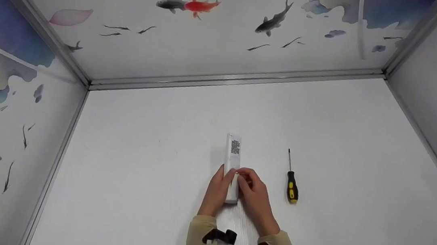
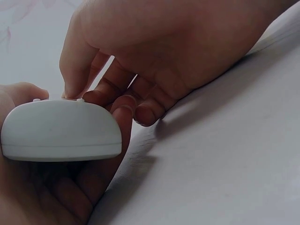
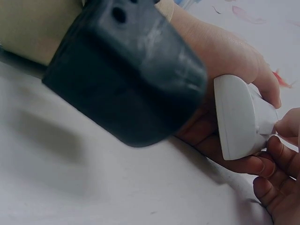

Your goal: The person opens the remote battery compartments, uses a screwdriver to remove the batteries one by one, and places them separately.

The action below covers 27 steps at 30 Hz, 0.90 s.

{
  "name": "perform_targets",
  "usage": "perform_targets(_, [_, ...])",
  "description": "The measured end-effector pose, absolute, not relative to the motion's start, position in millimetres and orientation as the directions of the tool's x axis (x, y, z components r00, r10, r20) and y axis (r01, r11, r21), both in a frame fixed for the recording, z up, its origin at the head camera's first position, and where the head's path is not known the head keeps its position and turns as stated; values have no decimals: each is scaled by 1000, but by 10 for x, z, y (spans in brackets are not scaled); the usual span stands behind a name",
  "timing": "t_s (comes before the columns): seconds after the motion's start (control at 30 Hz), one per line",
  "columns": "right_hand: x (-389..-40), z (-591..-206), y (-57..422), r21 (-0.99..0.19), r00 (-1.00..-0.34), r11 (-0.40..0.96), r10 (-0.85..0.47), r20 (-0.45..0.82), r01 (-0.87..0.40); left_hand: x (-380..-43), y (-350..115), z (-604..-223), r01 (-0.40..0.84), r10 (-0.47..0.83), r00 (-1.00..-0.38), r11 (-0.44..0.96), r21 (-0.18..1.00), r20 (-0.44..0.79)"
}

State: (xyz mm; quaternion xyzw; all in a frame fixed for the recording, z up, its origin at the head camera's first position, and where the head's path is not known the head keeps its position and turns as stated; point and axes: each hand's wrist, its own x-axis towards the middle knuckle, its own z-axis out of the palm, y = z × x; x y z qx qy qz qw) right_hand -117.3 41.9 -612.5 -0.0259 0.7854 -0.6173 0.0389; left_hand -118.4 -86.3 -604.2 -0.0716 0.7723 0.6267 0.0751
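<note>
A white remote control (image 1: 236, 152), label side up, stands lengthwise in front of me in the head view. My left hand (image 1: 215, 191) grips its near half, thumb along the top and fingers wrapped beneath. With bent fingers, my right hand (image 1: 255, 195) pinches at the remote's right edge. In the right wrist view a small thin piece (image 3: 268, 135) shows at its thumb and fingertip; its kind cannot be told. The remote's rounded end, with a small nub (image 2: 80, 100) on top, faces the left wrist camera.
A black and yellow screwdriver (image 1: 292, 189) lies to the right, its tip pointing away. The white table (image 1: 151, 140) is bounded by walls with printed fish, joined to it by a grey metal rail (image 1: 239, 79). Black straps (image 1: 219, 235) sit on both sleeves.
</note>
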Motion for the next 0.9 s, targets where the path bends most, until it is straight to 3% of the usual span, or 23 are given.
perform_targets(0.9, [-1176,-6141,429,-974,-995,227,-89,-51,29,-1179,-848,-6053,-229,-26,-973,184,956,-228])
